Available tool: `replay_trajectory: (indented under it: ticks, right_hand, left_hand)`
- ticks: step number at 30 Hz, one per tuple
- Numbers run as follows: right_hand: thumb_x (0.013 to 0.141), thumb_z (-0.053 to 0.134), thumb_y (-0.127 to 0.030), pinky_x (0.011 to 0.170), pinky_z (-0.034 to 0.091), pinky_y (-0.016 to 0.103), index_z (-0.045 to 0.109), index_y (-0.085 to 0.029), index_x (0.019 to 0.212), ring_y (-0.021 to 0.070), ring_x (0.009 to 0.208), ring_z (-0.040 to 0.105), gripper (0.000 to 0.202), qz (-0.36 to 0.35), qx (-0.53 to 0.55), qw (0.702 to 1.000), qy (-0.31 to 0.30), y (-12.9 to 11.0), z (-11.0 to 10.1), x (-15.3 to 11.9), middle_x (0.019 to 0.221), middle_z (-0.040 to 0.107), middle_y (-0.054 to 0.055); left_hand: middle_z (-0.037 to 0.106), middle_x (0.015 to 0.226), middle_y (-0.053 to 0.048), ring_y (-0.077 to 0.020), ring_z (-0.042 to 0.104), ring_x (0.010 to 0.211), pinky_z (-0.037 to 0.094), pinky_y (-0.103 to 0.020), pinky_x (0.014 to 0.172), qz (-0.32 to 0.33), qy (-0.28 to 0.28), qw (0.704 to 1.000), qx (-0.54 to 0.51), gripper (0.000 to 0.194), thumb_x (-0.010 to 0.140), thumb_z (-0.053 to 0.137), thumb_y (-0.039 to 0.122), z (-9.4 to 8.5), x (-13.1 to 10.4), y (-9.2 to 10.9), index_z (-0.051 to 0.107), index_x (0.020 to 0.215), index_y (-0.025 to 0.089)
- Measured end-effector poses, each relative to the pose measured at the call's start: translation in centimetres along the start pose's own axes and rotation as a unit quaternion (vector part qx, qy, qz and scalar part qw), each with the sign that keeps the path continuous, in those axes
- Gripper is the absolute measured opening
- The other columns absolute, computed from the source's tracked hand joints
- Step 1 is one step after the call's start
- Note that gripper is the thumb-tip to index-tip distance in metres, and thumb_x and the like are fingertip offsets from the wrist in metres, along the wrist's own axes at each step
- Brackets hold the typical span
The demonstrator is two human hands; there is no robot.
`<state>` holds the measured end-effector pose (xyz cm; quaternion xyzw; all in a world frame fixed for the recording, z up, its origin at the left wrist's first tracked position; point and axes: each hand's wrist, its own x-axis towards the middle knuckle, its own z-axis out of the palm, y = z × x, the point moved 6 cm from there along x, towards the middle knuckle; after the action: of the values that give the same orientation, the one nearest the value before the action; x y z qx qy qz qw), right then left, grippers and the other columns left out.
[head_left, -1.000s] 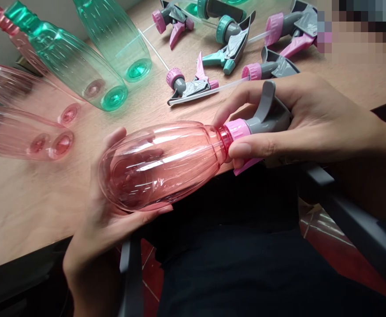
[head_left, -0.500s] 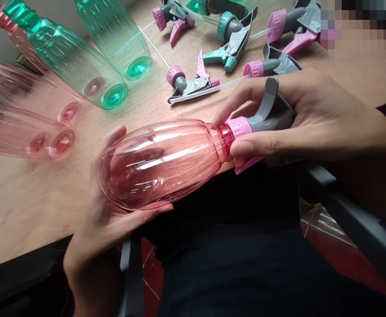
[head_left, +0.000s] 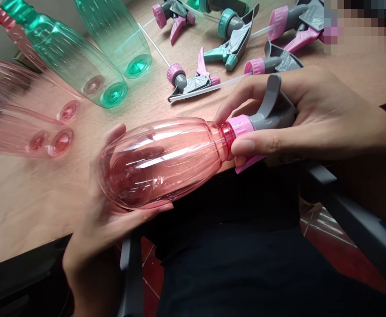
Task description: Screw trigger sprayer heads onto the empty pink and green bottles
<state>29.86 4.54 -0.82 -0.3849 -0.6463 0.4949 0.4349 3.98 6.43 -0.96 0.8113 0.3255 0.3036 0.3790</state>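
A clear pink bottle [head_left: 180,163] lies tilted on its side between my hands, above the table's front edge. My left hand [head_left: 103,211] is wrapped round its wide base, with the thumb below and fingers seen through the plastic. At the neck, a grey and pink spray head [head_left: 272,112] sits with its pink collar against the bottle's mouth, and its thin tube shows inside the bottle. My right hand [head_left: 298,114] grips this spray head, thumb and fingers closed at the collar.
Green bottles [head_left: 77,61] and pink bottles [head_left: 14,127] stand on the wooden table [head_left: 31,198] at the left. Several loose spray heads, one of them teal [head_left: 234,37] and one pink-collared [head_left: 189,83], lie at the back. A chair armrest [head_left: 321,174] is at the lower right.
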Motion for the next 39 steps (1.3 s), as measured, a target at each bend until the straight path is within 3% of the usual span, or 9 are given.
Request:
replay_trajectory:
  ticks: [5,10,16,23,28,32,39]
  right_hand:
    - [0.089,0.082,-0.032,0.061,0.067,0.02,0.071,-0.018,0.103,0.0135,0.071,0.074,0.022,0.009,-0.029,1.0,-0.004,-0.14,0.09,0.14,0.085,0.074,-0.002]
    - [0.087,0.084,-0.038,0.063,0.065,0.019,0.074,-0.017,0.104,0.0171,0.084,0.076,0.029,-0.006,-0.056,0.998,0.011,-0.1,-0.27,-0.16,0.103,0.076,0.003]
    - [0.089,0.082,-0.038,0.056,0.06,0.016,0.075,-0.019,0.102,0.0119,0.07,0.072,0.024,-0.004,-0.05,0.999,0.021,0.04,-0.33,-0.22,0.089,0.073,-0.005]
    - [0.084,0.086,-0.033,0.055,0.065,0.023,0.074,-0.025,0.095,0.0123,0.06,0.068,0.018,0.007,-0.063,0.998,0.02,-0.1,-0.42,-0.11,0.088,0.073,-0.004]
    - [0.088,0.082,-0.033,0.058,0.064,0.017,0.072,-0.02,0.1,0.0072,0.058,0.065,0.02,0.004,-0.059,0.998,0.014,-0.21,-0.27,-0.08,0.088,0.073,-0.007]
    - [0.088,0.083,-0.035,0.06,0.063,0.012,0.073,-0.018,0.096,0.0027,0.048,0.053,0.021,0.0,-0.059,0.998,0.02,-0.26,-0.25,0.0,0.078,0.067,-0.009]
    - [0.088,0.083,-0.038,0.056,0.06,0.018,0.074,-0.019,0.103,0.0115,0.064,0.071,0.026,-0.007,-0.051,0.999,0.018,-0.35,-0.27,-0.22,0.08,0.073,-0.004]
  left_hand:
    - [0.051,0.158,-0.006,-0.041,0.057,0.14,0.057,-0.06,0.11,0.004,-0.004,1.0,0.002,0.127,0.052,0.103,0.019,-0.14,-0.04,-0.15,0.036,0.159,0.038]
    - [0.05,0.159,-0.005,-0.0415,0.055,0.142,0.059,-0.058,0.108,0.002,-0.012,1.0,0.001,0.128,0.052,0.103,0.018,-0.16,-0.07,-0.23,0.035,0.159,0.04]
    - [0.05,0.158,-0.007,-0.0425,0.049,0.147,0.06,-0.055,0.107,-0.001,-0.002,1.0,-0.006,0.128,0.052,0.103,0.019,-0.29,-0.16,-0.41,0.035,0.159,0.037]
    - [0.047,0.16,-0.004,-0.0431,0.042,0.152,0.06,-0.055,0.108,0.006,-0.021,1.0,-0.006,0.131,0.052,0.103,0.018,-0.17,-0.09,-0.38,0.033,0.159,0.041]
    - [0.049,0.158,-0.003,-0.0438,0.038,0.154,0.063,-0.058,0.103,-0.012,-0.01,1.0,-0.004,0.121,0.058,0.102,0.022,0.08,0.01,-0.12,0.036,0.157,0.044]
    - [0.05,0.157,-0.006,-0.0416,0.046,0.149,0.064,-0.056,0.102,-0.023,0.001,1.0,-0.01,0.119,0.057,0.102,0.027,0.05,-0.08,0.08,0.038,0.156,0.044]
    - [0.049,0.157,-0.005,-0.0407,0.054,0.143,0.059,-0.061,0.107,-0.017,0.0,1.0,-0.004,0.125,0.052,0.104,0.028,0.07,0.09,-0.19,0.037,0.156,0.044]
